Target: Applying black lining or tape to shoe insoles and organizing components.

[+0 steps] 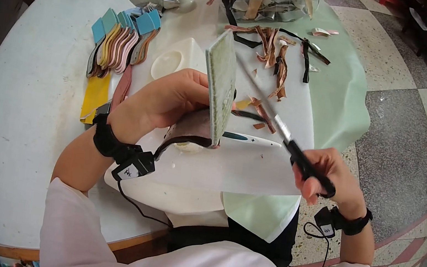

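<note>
Head view: left hand (172, 96) fingers clamp the panel (219, 87), right hand (333, 173) fingers grip likely scissors (282, 127); one slip could nick the panel.

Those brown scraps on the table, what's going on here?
A person's left hand holds up a pale green and brown piece, while the right hand grips a black-handled tool that looks like scissors. Brown and black strips lie loose beyond them, near a clear container heaped with more. Curved pieces with blue tops sit off to the left.

Green panel (219, 90) in left fingers (196, 93), black-handled tool (306, 162) in right fingers (310, 188)
</note>
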### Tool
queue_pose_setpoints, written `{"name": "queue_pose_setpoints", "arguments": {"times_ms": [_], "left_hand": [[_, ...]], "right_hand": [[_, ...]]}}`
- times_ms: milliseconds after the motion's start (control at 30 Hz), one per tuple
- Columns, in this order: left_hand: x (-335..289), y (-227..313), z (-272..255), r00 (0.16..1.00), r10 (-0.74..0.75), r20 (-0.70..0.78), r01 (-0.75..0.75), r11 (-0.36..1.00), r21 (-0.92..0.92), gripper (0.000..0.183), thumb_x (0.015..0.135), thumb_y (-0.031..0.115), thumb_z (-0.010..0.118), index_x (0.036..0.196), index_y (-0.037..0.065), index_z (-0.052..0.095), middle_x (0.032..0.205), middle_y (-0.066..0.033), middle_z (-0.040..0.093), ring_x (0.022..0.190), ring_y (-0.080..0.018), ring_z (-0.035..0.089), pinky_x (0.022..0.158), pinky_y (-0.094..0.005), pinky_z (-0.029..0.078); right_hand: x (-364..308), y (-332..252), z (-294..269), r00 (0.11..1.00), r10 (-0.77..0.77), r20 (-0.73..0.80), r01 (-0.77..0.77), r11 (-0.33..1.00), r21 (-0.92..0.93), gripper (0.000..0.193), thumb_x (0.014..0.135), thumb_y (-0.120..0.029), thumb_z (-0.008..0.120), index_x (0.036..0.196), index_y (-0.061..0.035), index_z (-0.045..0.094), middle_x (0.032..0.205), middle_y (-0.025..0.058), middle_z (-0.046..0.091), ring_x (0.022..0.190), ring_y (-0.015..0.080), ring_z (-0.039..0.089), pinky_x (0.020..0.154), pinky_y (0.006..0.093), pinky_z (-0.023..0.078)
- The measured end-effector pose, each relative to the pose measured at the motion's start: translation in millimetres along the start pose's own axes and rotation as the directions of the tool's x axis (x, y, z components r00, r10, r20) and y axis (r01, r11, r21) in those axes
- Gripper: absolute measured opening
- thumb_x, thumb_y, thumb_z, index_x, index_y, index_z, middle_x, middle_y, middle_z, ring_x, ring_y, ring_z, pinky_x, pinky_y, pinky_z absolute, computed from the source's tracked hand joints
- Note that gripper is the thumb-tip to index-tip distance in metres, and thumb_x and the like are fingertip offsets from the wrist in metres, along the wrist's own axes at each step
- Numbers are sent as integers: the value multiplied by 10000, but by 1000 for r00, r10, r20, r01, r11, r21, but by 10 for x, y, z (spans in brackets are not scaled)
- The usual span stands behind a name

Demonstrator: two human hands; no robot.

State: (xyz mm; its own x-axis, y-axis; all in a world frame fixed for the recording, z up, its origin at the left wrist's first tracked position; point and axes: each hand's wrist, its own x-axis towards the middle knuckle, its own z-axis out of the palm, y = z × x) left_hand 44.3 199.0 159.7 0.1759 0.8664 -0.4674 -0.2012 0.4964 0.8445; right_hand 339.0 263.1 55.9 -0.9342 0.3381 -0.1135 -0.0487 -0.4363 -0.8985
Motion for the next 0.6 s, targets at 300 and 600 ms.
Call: {"name": "queue_pose_setpoints", "arguments": {"times_ms": [300,600], "left_hand": [[-247,-240,58,869,400,-290,-234,850,471,159,852,64,605,953,-36,677,854,-27,670,770,-66,583,715,-207,457],[-717,-684,148,687,576,-444,-359,799,482,172,869,-1,576,1021,-38,648,925,-37,664,821,-59,590,756,-190,461]], "right_hand": [[436,-409,-394,759,-349,-551,-425,376,-823,569,637,-390,822,587,65,484,486,128,439,451,225,433,477,375,371],[735,-190,-245,761,-470,-447,-477,63,-877,372,710,-196,732,892,87,574,817,244,615,788,431,575,727,445,451]]}}
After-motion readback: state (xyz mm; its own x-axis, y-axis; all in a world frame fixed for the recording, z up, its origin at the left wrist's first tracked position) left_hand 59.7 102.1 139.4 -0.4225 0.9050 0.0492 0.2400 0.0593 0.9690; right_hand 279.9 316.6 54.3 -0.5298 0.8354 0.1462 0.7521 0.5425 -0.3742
